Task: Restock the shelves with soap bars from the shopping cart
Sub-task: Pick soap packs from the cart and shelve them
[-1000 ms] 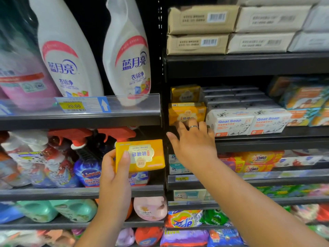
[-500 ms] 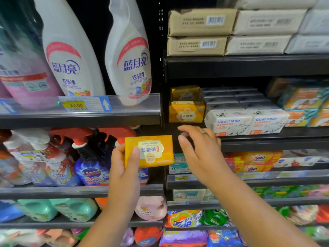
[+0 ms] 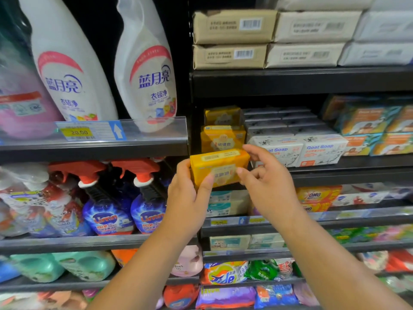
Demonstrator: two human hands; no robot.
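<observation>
From the head camera, the left hand (image 3: pixel 187 193) grips the left end of a yellow soap bar (image 3: pixel 220 166), thumb laid across its front face. The right hand (image 3: pixel 268 186) pinches the bar's right end between thumb and curled fingers. Both hands therefore clasp the same bar, and neither is free.

The landmark is the stack of matching yellow soap boxes (image 3: pixel 222 138) on the dark shelf (image 3: pixel 335 173). The held bar hangs just in front of and below that stack, off the shelf, with its long side level and its top face tipped toward the camera. Its label appears to read upside down. The two-handed hold probably serves to turn the bar so that it faces out like the stack.

Right of the stack, touching it or nearly so, stand white Goat Soap boxes (image 3: pixel 321 151). Well above the stack lie brown paper-wrapped packs (image 3: pixel 232 26). Left of the stack and lower, spray bottles (image 3: pixel 107 215) fill the neighbouring bay. The shopping cart is out of view.
</observation>
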